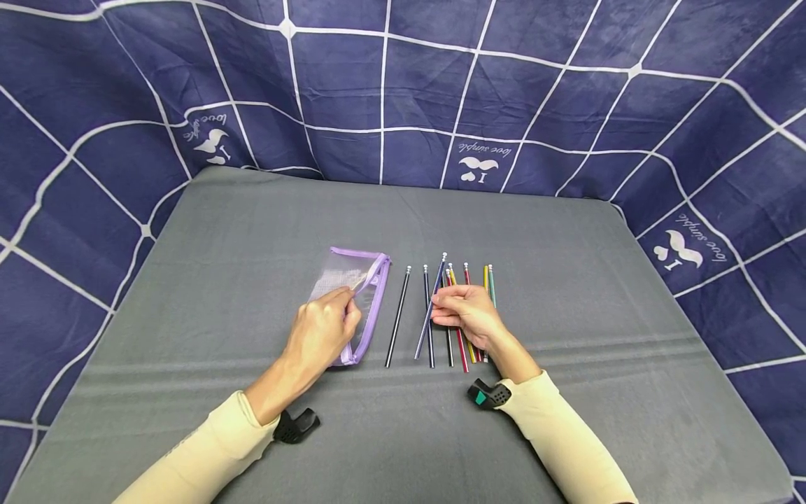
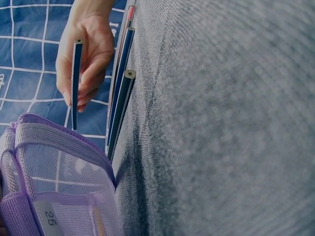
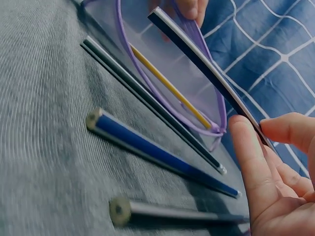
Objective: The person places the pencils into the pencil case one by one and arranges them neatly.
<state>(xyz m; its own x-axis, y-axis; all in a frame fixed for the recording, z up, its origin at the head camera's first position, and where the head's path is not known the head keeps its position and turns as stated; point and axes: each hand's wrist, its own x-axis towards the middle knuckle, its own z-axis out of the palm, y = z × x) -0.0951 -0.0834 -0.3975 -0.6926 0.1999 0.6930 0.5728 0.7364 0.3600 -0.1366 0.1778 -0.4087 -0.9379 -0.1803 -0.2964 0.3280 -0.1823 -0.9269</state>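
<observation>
In the head view my left hand [image 1: 322, 325] pinches the open edge of a purple-trimmed mesh zip pouch [image 1: 334, 269], holding its mouth up. A yellow pencil [image 3: 170, 86] lies inside, seen in the right wrist view. My right hand [image 1: 467, 311] pinches a blue pencil [image 1: 425, 332] between thumb and fingers, raised and tilted above the other pencils. The right wrist view has this blue pencil [image 3: 206, 73] slanting toward the pouch, apart from it. Between the pouch and my right hand a black pencil [image 1: 397, 318] lies on the table.
Another dark blue pencil [image 1: 431, 346] lies beside the black one. Several more pencils, among them a red one [image 1: 462, 350] and a green one [image 1: 492, 287], lie partly under my right hand. The grey cloth-covered table [image 1: 252, 231] is bordered by blue checked fabric [image 1: 428, 91].
</observation>
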